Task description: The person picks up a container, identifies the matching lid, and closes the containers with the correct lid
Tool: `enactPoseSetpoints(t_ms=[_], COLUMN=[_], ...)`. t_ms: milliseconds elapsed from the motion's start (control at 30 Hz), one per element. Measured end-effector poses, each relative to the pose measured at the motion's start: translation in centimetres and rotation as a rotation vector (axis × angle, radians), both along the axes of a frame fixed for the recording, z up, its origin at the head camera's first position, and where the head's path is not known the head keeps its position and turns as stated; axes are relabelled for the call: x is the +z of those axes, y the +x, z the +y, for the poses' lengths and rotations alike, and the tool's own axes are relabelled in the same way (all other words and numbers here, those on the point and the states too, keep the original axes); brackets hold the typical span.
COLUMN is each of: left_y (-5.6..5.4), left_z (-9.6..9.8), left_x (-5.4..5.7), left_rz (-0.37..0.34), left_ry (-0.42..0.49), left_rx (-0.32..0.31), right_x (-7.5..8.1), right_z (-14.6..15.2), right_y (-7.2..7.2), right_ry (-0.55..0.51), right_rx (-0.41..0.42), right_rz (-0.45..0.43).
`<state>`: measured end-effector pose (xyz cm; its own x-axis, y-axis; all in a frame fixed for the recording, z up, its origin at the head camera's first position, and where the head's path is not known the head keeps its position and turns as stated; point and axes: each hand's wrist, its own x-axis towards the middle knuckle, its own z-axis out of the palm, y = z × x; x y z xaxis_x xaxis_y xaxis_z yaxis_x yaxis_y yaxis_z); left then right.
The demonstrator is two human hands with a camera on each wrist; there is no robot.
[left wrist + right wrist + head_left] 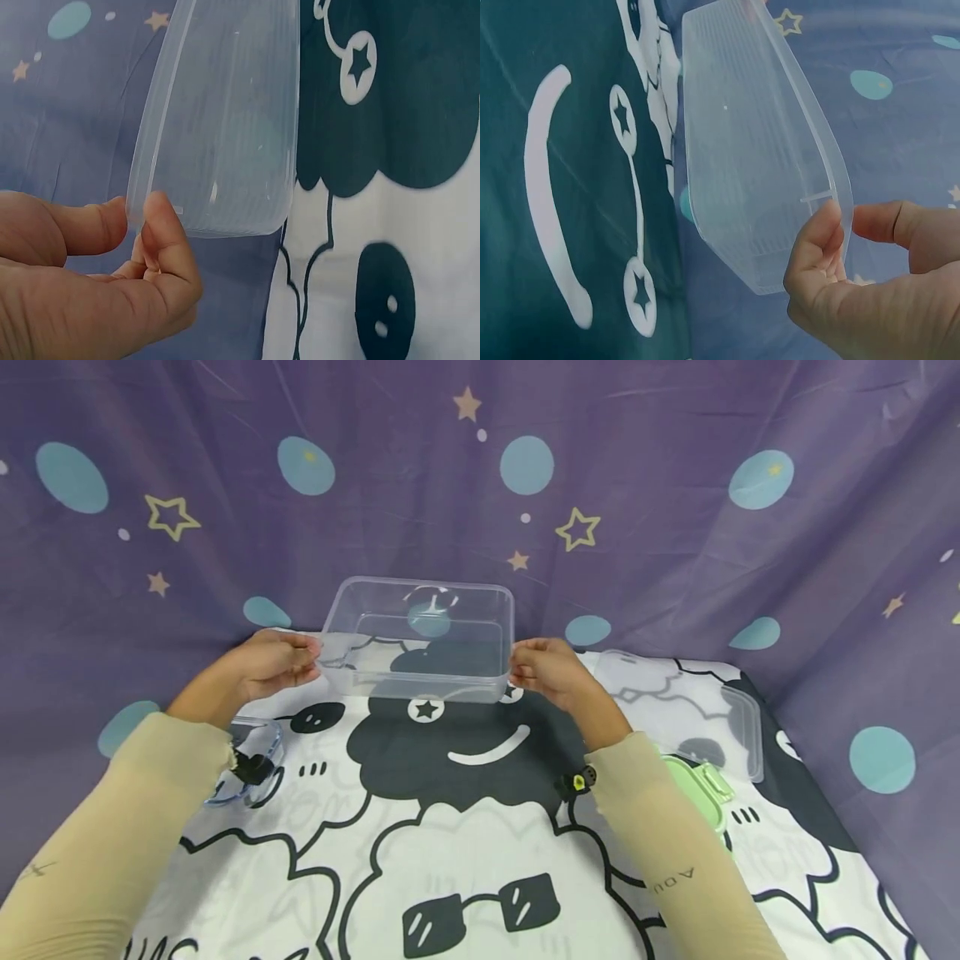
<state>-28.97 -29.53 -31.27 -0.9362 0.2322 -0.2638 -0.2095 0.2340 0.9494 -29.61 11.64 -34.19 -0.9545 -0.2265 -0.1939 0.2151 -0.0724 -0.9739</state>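
Note:
A clear, rectangular plastic container (427, 689) is held up over the far part of the cloth, its inside facing up. On its left end, my left hand (272, 665) pinches the rim between thumb and fingers. My right hand (551, 670) grips the rim at the opposite end in the same way. Seen from the left wrist, the container's ribbed wall (232, 120) stands off the table. In the right wrist view, thumb and fingers of the right hand (877, 274) meet across the rim edge.
A sheep-patterned cloth (480, 868) covers the table, with a purple curtain (637, 585) behind. To the right lie a clear rectangular plastic piece (742, 727) and a light green lid-like piece (693, 789), partly behind my sleeve. A clear blue-rimmed container (262, 739) sits at left, partly hidden.

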Motion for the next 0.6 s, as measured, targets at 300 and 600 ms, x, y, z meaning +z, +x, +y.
enactPoseSetpoints(t_ms=[300,600], left_y=[0.3,0.3], left_z=[2.9,5.2], left_x=[-0.3,-0.5], left_rz=[0.021,0.021], left_ry=[0.019,0.033], left_rx=[-0.009,-0.024], right_x=[1.0,1.0], right_z=[3.4,6.0], right_y=[1.2,1.9], right_ry=[0.062,0.114], right_rx=[0.003,0.004], right_rz=[0.039,0.064])
